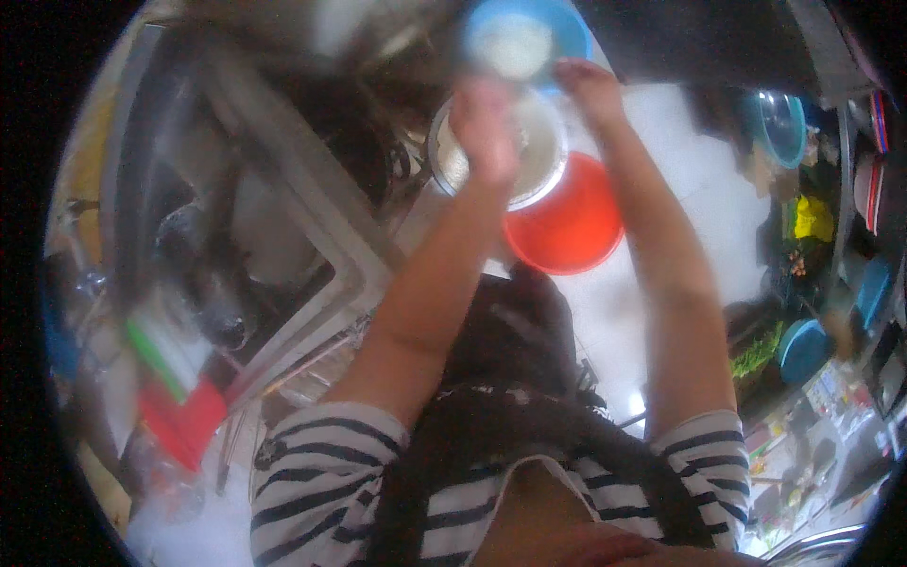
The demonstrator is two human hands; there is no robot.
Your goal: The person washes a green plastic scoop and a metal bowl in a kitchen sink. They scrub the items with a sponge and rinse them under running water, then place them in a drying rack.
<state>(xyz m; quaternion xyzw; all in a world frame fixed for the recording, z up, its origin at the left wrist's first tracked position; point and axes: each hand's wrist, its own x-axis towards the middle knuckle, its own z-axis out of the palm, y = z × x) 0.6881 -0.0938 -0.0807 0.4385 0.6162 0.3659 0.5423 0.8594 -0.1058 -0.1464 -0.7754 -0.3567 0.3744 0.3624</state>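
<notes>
My left hand (485, 127) is blurred and hangs over a round, pale-lined container (542, 177) with whitish contents; whether it holds anything does not show. My right hand (592, 85) is at the near right rim of a blue basin (581, 35), its fingers bent at the edge. Inside that basin lies a round, whitish mass or filled vessel (514, 46), too blurred to name. A red-orange plastic basin (567, 220) sits nearer to me, partly under the rim of the pale-lined container, with nothing visible inside.
A metal-edged sink or counter frame (333, 276) runs along the left. Below it are red (184, 425) and green plastic items. Pale floor tiles (708, 191) show on the right, bordered by a teal basin (797, 131), a yellow item (813, 218), leafy greens (758, 354) and a blue round container (804, 349).
</notes>
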